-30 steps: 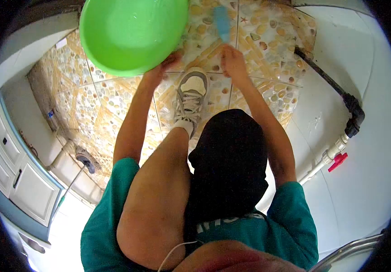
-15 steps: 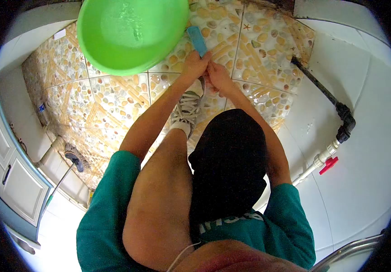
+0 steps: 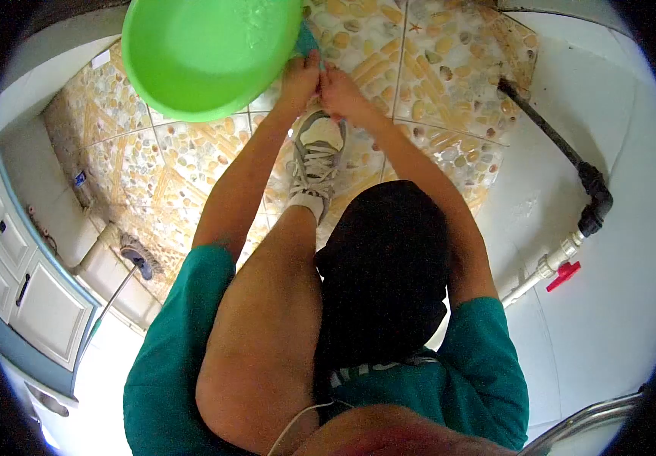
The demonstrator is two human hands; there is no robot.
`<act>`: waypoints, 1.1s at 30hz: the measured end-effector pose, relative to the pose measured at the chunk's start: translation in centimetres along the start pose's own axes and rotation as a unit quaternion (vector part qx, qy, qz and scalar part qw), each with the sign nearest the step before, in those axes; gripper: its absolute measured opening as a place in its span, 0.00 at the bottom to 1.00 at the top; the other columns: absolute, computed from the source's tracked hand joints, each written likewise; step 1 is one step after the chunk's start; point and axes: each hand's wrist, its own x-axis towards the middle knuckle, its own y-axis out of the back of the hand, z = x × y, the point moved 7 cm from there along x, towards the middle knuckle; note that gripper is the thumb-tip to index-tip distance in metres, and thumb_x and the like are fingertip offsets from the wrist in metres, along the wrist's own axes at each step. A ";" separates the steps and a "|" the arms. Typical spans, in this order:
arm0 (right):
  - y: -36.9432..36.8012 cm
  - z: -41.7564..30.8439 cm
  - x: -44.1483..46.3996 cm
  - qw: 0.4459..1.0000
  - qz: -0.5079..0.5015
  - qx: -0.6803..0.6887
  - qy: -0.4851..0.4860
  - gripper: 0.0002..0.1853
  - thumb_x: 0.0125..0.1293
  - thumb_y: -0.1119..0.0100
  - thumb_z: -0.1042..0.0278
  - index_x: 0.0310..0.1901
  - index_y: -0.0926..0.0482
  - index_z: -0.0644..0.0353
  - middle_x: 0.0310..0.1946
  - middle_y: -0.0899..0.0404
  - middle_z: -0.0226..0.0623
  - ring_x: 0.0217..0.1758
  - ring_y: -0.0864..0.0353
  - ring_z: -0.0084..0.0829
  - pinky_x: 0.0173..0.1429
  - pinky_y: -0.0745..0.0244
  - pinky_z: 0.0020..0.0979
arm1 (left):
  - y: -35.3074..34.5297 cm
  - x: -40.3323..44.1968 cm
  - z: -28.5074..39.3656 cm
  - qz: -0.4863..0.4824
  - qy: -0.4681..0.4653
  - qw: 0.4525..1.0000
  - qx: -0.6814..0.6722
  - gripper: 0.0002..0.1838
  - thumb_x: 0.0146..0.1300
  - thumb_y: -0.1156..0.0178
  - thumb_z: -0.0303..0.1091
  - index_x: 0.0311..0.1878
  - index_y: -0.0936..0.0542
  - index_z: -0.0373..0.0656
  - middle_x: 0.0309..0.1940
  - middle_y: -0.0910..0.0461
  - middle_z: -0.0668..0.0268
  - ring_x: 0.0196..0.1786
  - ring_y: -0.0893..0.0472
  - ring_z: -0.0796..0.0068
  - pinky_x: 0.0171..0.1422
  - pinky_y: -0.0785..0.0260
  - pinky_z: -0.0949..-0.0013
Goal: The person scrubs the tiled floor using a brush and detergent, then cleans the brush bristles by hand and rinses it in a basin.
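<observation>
Close together beyond the shoe, both my hands are closed on a blue cloth-like strip. My left hand has its fingers wrapped round it, and my right hand pinches it from the other side. The blue cloth sticks out past the fingers beside the basin's rim; the rest of it is hidden by the hands. A light green plastic basin stands on the floor to the left of the hands, with what looks like water in it. Just below the hands is a grey laced shoe.
The floor is pebble-patterned tile, wet in places. A black pipe with a red valve handle runs along the right. On the left are a floor brush and a white cabinet.
Both hands have moved slightly left and away from me, carrying the blue cloth up against the basin's rim. Less of the cloth shows now, and the shoe is more exposed.
</observation>
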 end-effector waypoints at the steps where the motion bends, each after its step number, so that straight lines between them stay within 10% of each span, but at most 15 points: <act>1: -0.2 -2.6 0.2 0.998 0.013 -0.035 0.056 0.17 0.72 0.62 0.57 0.35 0.31 0.63 0.17 0.33 0.31 0.14 0.40 0.23 0.14 0.45 0.30 | 0.9 -0.7 -1.4 -0.037 0.126 0.989 -0.071 0.25 0.65 0.50 0.47 0.26 0.23 0.30 0.22 0.22 0.50 0.28 0.21 0.55 0.36 0.29 0.56; 4: -0.5 -2.6 -3.0 0.896 -0.214 0.146 -0.360 0.20 0.72 0.62 0.52 0.33 0.30 0.60 0.15 0.34 0.29 0.12 0.41 0.24 0.13 0.45 0.30 | 1.7 -3.8 -0.4 -0.135 0.238 0.955 -0.110 0.23 0.67 0.51 0.48 0.33 0.24 0.32 0.25 0.22 0.54 0.28 0.21 0.60 0.36 0.28 0.58; 9: 2.9 -1.7 -6.1 0.808 -0.154 0.343 -0.454 0.22 0.72 0.63 0.51 0.29 0.29 0.59 0.13 0.37 0.28 0.09 0.43 0.25 0.13 0.45 0.30 | -0.7 -3.6 4.1 -0.221 0.103 0.969 -0.048 0.22 0.67 0.50 0.48 0.40 0.23 0.33 0.26 0.21 0.57 0.29 0.20 0.61 0.38 0.27 0.61; 13: 6.9 -3.6 -5.0 0.986 -0.058 -0.004 -0.156 0.21 0.72 0.61 0.52 0.36 0.27 0.62 0.12 0.34 0.32 0.08 0.37 0.29 0.13 0.39 0.34 | -0.4 -3.5 9.5 -0.246 0.091 0.965 -0.022 0.21 0.64 0.44 0.47 0.40 0.21 0.34 0.27 0.18 0.59 0.30 0.18 0.67 0.38 0.26 0.63; 18: 8.2 -4.0 -7.4 0.947 -0.003 -0.283 -0.150 0.17 0.69 0.57 0.58 0.44 0.24 0.62 0.35 0.23 0.54 0.41 0.23 0.53 0.44 0.27 0.50 | -0.2 -4.0 10.4 -0.171 0.174 0.937 -0.249 0.17 0.63 0.41 0.38 0.39 0.22 0.28 0.35 0.17 0.57 0.34 0.17 0.70 0.42 0.22 0.72; 21: 8.9 -7.1 -7.3 0.944 0.071 -0.322 -0.024 0.11 0.67 0.48 0.66 0.41 0.24 0.66 0.31 0.24 0.49 0.34 0.21 0.43 0.38 0.27 0.40 | -0.8 -4.3 11.0 -0.227 0.153 0.932 -0.239 0.15 0.65 0.43 0.35 0.43 0.24 0.29 0.38 0.18 0.57 0.39 0.17 0.70 0.44 0.22 0.72; 33: 13.7 -5.0 -1.4 0.978 0.115 -0.119 -0.125 0.18 0.62 0.40 0.58 0.45 0.21 0.65 0.32 0.19 0.41 0.32 0.21 0.30 0.36 0.27 0.31 | -2.3 -5.8 13.9 -0.269 0.032 0.922 -0.276 0.11 0.64 0.43 0.37 0.36 0.26 0.37 0.28 0.20 0.64 0.30 0.23 0.79 0.35 0.29 0.72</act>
